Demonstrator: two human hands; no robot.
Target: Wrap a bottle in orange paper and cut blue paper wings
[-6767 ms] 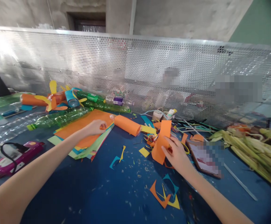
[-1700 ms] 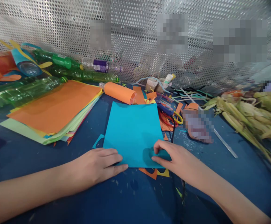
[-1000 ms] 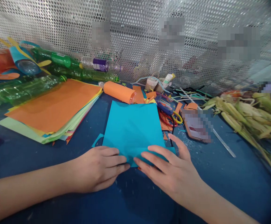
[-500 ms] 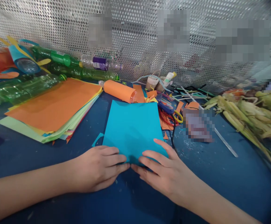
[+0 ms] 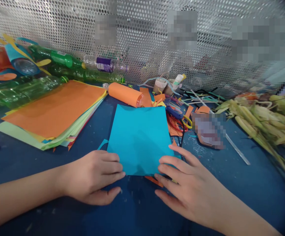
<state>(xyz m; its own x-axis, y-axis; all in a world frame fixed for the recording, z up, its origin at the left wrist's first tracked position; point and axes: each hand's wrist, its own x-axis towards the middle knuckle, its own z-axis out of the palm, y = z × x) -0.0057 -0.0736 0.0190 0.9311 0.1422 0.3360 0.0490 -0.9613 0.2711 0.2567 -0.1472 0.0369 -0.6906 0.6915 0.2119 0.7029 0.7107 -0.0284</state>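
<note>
A sheet of blue paper (image 5: 139,137) lies on the dark blue tabletop in front of me, its near edge toward my body. My left hand (image 5: 98,177) rests on its near left corner, fingers laid on the paper and thumb apart. At the near right corner, my right hand (image 5: 181,183) spreads its fingers, the tips touching the sheet's edge. Small orange scraps (image 5: 154,181) show just below the near edge. A bottle wrapped in orange paper (image 5: 125,94) lies beyond the far edge.
A stack of coloured paper (image 5: 56,108) lies left, near green plastic bottles (image 5: 31,91). Scissors with yellow handles (image 5: 187,122) and paper scraps sit right of the sheet. Corn husks (image 5: 260,121) lie far right. A perforated metal panel (image 5: 137,36) stands behind.
Both hands have moved apart along the near edge, the left one leftward and the right one rightward. More of that edge shows, and orange scraps are visible under it.
</note>
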